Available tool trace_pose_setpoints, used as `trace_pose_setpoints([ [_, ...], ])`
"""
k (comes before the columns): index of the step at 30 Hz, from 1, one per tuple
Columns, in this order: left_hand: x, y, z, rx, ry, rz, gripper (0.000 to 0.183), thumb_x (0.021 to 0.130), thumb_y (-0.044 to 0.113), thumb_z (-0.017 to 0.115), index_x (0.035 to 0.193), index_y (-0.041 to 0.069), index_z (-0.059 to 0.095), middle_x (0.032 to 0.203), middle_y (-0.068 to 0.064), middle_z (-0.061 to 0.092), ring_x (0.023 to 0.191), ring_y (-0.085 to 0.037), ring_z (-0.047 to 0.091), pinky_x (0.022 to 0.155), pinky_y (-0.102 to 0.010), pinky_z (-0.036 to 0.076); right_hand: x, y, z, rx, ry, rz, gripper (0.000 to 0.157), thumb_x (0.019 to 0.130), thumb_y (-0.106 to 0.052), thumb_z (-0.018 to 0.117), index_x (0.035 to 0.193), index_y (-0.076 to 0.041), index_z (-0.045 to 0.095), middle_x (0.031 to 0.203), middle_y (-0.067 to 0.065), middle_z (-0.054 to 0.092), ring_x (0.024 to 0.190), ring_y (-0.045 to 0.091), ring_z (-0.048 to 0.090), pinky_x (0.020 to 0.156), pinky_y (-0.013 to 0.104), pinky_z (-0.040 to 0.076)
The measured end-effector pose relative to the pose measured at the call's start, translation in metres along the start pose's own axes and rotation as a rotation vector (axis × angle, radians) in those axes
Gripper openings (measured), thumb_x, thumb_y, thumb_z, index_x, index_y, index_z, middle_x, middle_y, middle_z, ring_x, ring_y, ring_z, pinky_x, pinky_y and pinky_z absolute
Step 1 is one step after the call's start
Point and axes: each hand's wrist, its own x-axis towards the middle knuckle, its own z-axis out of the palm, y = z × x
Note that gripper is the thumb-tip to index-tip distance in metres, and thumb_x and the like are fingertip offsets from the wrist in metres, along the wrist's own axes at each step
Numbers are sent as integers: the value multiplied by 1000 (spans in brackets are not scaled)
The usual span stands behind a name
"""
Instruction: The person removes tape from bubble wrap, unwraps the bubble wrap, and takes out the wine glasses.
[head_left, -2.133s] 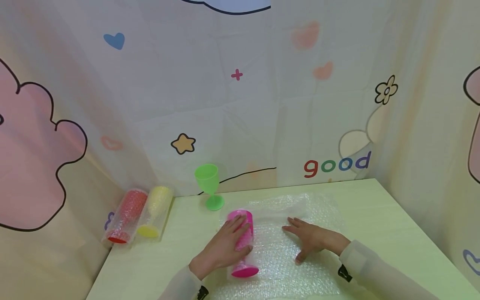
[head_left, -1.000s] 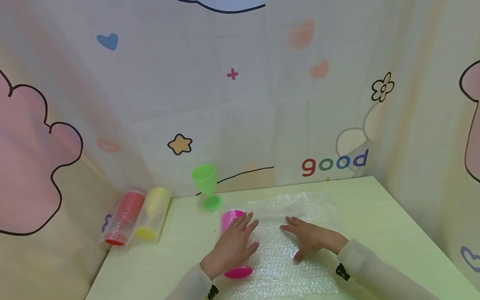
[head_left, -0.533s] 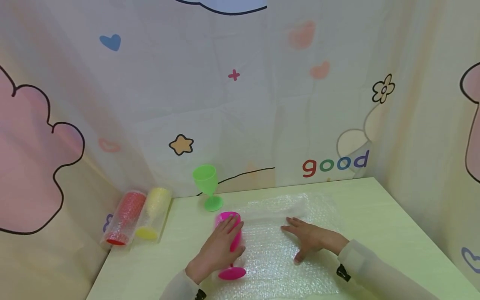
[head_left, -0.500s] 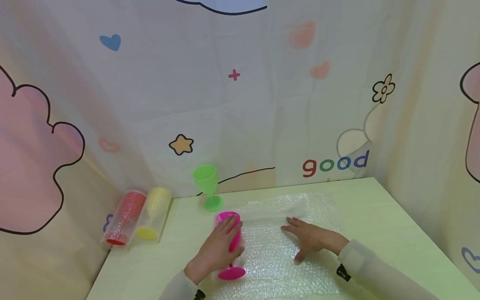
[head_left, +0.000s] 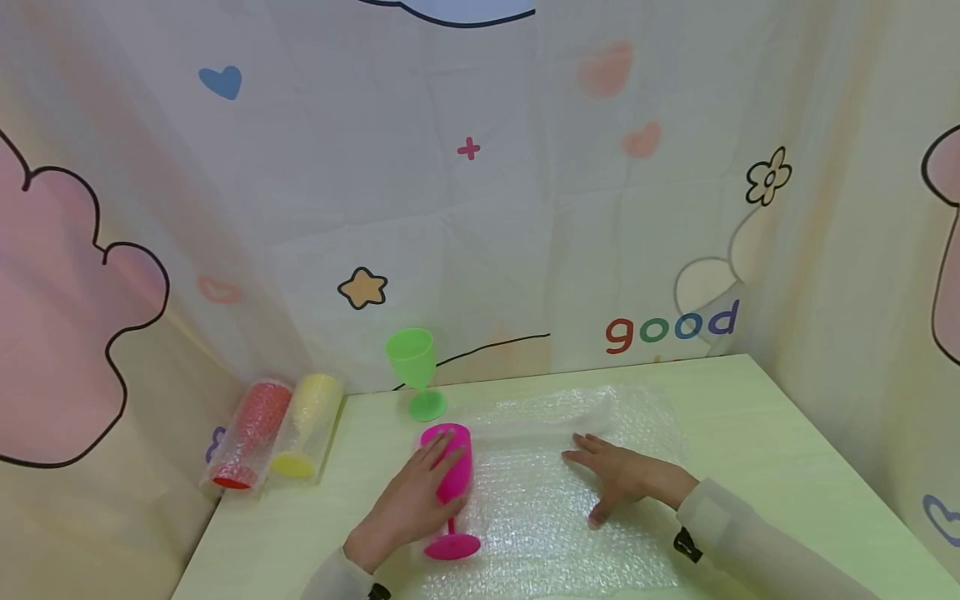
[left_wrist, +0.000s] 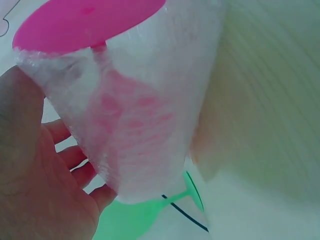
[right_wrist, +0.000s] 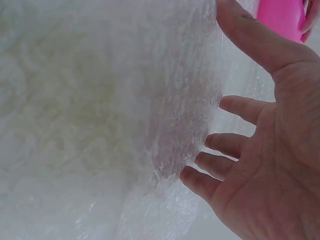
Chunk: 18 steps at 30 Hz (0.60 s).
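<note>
A pink goblet (head_left: 461, 473) lies on its side along the left part of a clear bubble wrap sheet (head_left: 532, 508). My left hand (head_left: 408, 504) rests on its bowl with the fingers spread and nearly straight. In the left wrist view, bubble wrap (left_wrist: 145, 125) covers the goblet's bowl and stem, while the pink foot (left_wrist: 85, 25) sticks out; the fingertips touch the wrap's side. My right hand (head_left: 622, 475) lies spread on the middle of the sheet. In the right wrist view its straight fingers (right_wrist: 225, 145) touch the bubble wrap.
An upright green goblet (head_left: 412, 358) stands at the table's back edge. To the left lie two bubble-wrapped goblets, one red (head_left: 255, 429) and one yellow (head_left: 309, 425). Printed curtains (head_left: 480, 233) rise behind the pale table (head_left: 765, 467).
After an earlier shift of my left hand to the right, it and the pink goblet have moved left over the wrap. The goblet's bowl looks less covered. My right hand stays put.
</note>
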Motion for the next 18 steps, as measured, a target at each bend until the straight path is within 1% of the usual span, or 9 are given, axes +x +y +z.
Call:
trace_pose_setpoints([
  [4, -4, -4, -3, -32, 1, -31, 69, 89, 35, 69, 148, 10, 44, 159, -13, 33, 146, -34, 34, 115, -48, 37, 0, 1, 0, -9, 5, -8, 105, 63, -43, 89, 151, -17, 38, 164, 16, 18, 152, 39, 17, 114, 64, 29],
  [10, -9, -10, -4, -76, -6, -116, 73, 88, 40, 70, 150, 14, 42, 161, -10, 30, 147, -35, 32, 113, -50, 39, 0, 1, 1, -19, 4, -2, 104, 64, -44, 89, 151, -18, 37, 164, 15, 18, 152, 38, 17, 114, 64, 30],
  [14, -12, -13, -4, -91, 17, -141, 73, 87, 39, 71, 149, 14, 43, 161, -9, 29, 148, -33, 30, 111, -49, 42, 0, 1, 1, -21, 4, -1, 104, 64, -43, 89, 151, -18, 38, 164, 15, 19, 151, 38, 17, 113, 64, 30],
  [18, -16, -12, -4, -71, 58, -158, 78, 85, 37, 73, 150, 10, 39, 160, -12, 29, 148, -33, 30, 111, -47, 43, 0, 1, 1, -23, -2, 2, 104, 64, -44, 88, 151, -18, 37, 165, 14, 18, 152, 38, 17, 113, 64, 30],
])
